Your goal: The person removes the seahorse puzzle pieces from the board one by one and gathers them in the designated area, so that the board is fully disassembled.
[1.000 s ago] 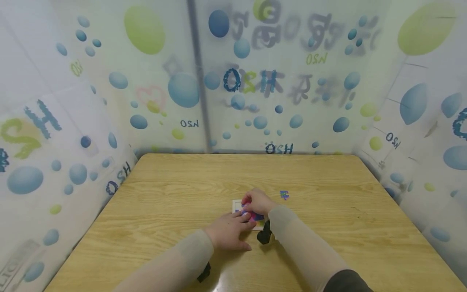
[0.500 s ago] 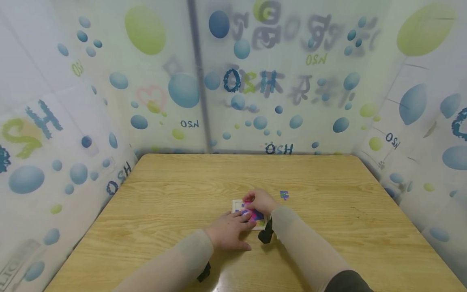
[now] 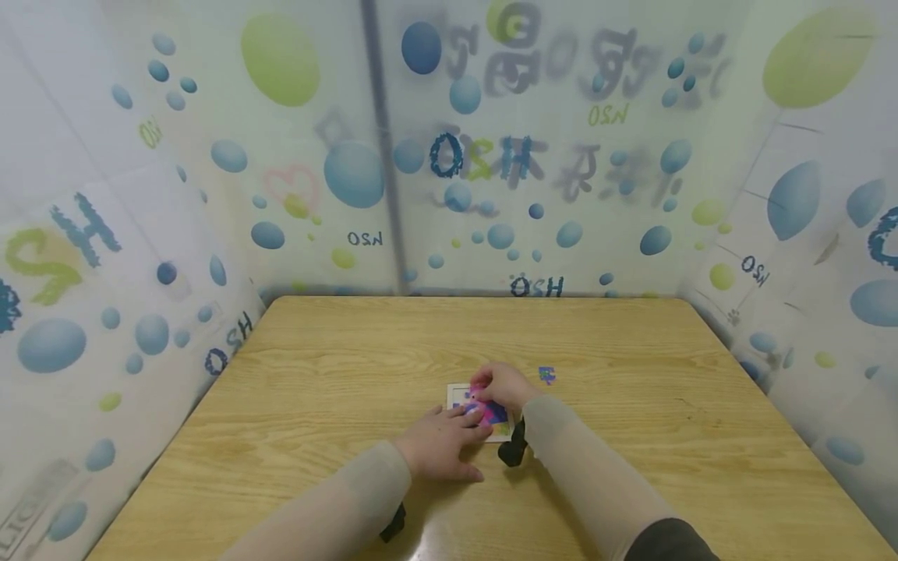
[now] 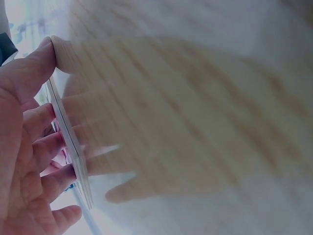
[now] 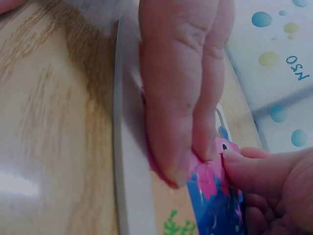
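Observation:
A small jigsaw puzzle in a white frame [image 3: 457, 389] lies on the table, its picture partly pink, blue and sand-coloured. My left hand [image 3: 440, 446] rests on its near left part with the fingers extended. In the right wrist view, left fingers [image 5: 171, 107] press on the picture, hiding part of it. My right hand [image 3: 503, 386] is over the far side of the frame, thumb and index finger pinching a pink puzzle piece [image 5: 219, 144] with a printed eye. From the left wrist, the puzzle frame shows edge-on [image 4: 73, 142] beneath the fingertips.
Just right of my right hand, a loose blue-purple puzzle piece [image 3: 546, 375] lies on the wooden table [image 3: 337, 351]. Patterned curtains [image 3: 561, 195] stand behind the table and along both sides. A black wrist mount [image 3: 514, 448] sits under my right wrist.
My right hand has shifted slightly right, and more of the pink piece and picture shows beside its fingertips. My left hand stays in place.

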Motion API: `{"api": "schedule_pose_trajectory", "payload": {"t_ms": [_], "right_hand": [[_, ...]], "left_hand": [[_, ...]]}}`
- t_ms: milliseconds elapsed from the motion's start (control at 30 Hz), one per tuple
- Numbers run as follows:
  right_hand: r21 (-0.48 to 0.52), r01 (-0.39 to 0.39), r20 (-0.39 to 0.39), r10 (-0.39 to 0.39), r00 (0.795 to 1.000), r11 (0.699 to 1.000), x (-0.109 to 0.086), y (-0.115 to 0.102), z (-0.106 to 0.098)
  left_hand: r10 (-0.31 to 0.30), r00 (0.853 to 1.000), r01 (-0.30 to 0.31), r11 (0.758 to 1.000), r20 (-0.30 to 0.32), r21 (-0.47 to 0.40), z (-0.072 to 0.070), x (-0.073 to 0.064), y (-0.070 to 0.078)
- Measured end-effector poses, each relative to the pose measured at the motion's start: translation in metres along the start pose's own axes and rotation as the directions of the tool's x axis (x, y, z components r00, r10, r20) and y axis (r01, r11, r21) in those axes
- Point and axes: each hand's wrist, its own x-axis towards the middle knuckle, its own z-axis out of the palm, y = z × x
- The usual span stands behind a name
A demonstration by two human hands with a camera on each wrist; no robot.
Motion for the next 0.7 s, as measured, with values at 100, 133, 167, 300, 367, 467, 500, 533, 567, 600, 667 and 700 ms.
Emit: {"api": "schedule_pose_trajectory", "payload": {"t_ms": [100,133,167,300,367,467,500,533,567,600,667,700], "right_hand": [[0.022,-0.016,-0.003,0.016,1.000,1.000,-0.0002,-0.0008,0.0000],[0.021,-0.016,-0.004,0.016,1.000,1.000,0.0000,-0.0007,0.0002],[0.018,-0.018,-0.006,0.018,1.000,1.000,0.0001,-0.0005,0.0003],[0.008,-0.021,-0.013,0.021,1.000,1.000,0.0004,0.0006,-0.0002],[0.007,-0.022,-0.015,0.022,1.000,1.000,0.0001,0.0006,-0.0003],[-0.002,-0.024,-0.024,0.024,0.999,1.000,-0.0001,0.0003,-0.0001],[-0.002,-0.029,-0.028,0.028,0.999,1.000,-0.0003,0.0000,0.0000],[0.002,-0.034,-0.032,0.034,0.999,0.999,-0.0005,-0.0006,0.0000],[0.005,-0.041,-0.035,0.041,0.999,0.999,-0.0007,-0.0010,0.0000],[0.010,-0.047,-0.036,0.047,0.998,0.999,-0.0009,-0.0011,0.0000],[0.024,-0.053,-0.037,0.054,0.998,0.998,-0.0011,-0.0012,-0.0003],[0.024,-0.050,-0.039,0.051,0.998,0.998,-0.0010,-0.0009,-0.0005]], "left_hand": [[-0.003,1.000,0.003,1.000,-0.001,-0.003,-0.0004,-0.0004,0.0003],[-0.003,1.000,0.003,1.000,-0.001,-0.002,-0.0006,-0.0005,0.0003],[-0.004,1.000,0.004,1.000,-0.001,-0.001,-0.0009,-0.0006,0.0004],[-0.008,1.000,0.008,1.000,0.006,0.001,-0.0020,-0.0011,0.0012],[-0.008,1.000,0.008,1.000,0.008,0.003,-0.0021,-0.0011,0.0015],[-0.007,1.000,0.007,1.000,0.007,0.008,-0.0021,-0.0011,0.0014],[-0.007,1.000,0.007,1.000,0.007,0.007,-0.0022,-0.0011,0.0014],[-0.008,1.000,0.007,1.000,0.006,0.005,-0.0022,-0.0010,0.0013],[-0.008,1.000,0.008,1.000,0.006,0.003,-0.0023,-0.0010,0.0012],[-0.008,1.000,0.008,1.000,0.007,0.000,-0.0023,-0.0010,0.0012],[-0.009,1.000,0.009,1.000,0.007,-0.004,-0.0021,-0.0010,0.0010],[-0.009,1.000,0.009,1.000,0.007,-0.005,-0.0020,-0.0009,0.0009]]}}
